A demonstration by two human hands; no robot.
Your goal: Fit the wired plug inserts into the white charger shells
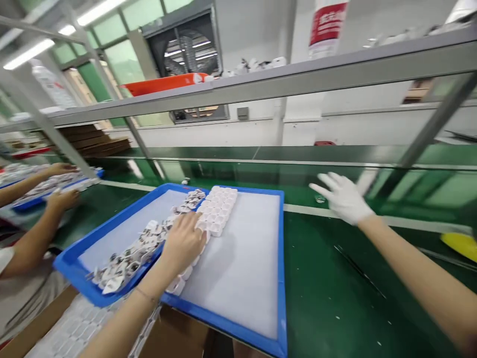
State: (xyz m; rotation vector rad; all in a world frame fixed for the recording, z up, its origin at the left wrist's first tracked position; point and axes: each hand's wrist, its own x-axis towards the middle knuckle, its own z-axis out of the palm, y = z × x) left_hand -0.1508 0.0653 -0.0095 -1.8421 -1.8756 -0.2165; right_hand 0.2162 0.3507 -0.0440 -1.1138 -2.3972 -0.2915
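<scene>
Nearest, by the right blue tray's (pixel 282 278) near left corner, the white cup rows (pixel 177 284) begin; their long axis runs away from the person, along that tray's left edge and slightly rightward, to its far edge. The left hand (pixel 186 236) is much the nearer, arched over the middle of this line, where the left blue tray (pixel 97 297) with its heap of small white parts (pixel 139 253) meets it. Its fingers are bent downward and their tips are hidden, so I cannot tell whether it grips anything. Right of the tray, dark tweezers (pixel 359 271) lie on the bench (pixel 316 303). Beyond them, past the tray's far right corner, hangs the right hand (pixel 345 199) (the gloved one), fingers spread and holding nothing; the cup rows lie to its left, well apart, across the tray's pale liner (pixel 242 278).
</scene>
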